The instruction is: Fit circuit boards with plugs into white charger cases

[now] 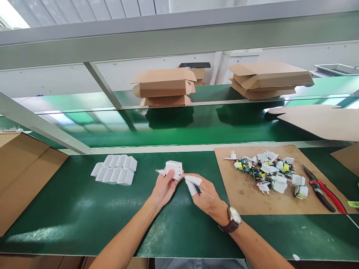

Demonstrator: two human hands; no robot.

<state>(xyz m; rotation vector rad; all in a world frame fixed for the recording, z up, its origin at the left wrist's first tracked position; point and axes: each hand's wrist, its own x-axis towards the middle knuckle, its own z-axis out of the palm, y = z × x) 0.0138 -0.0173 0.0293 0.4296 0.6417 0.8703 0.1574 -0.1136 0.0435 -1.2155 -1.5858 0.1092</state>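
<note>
My left hand [164,188] is closed around a white plug-in charger [174,170]. Its two-pin plug [160,172] points left, and small port slots show on the side facing me. White finger covers sit on the thumb and forefinger of my right hand [203,192], which pinches a slim metal tool [206,192]. The tool's front end lies by the charger's lower right edge. Fingers hide most of it, so its exact kind is unclear. To the left, several open white plastic casings [113,172] stand together in rows on the green table [84,216].
On the right, a brown board [238,203] carries a heap of circuit boards and white plug parts [266,170], beside red-and-black pliers [322,190]. A cardboard box [25,175] stands at far left. Folded cartons [165,84] rest on the shelf beyond the metal frame.
</note>
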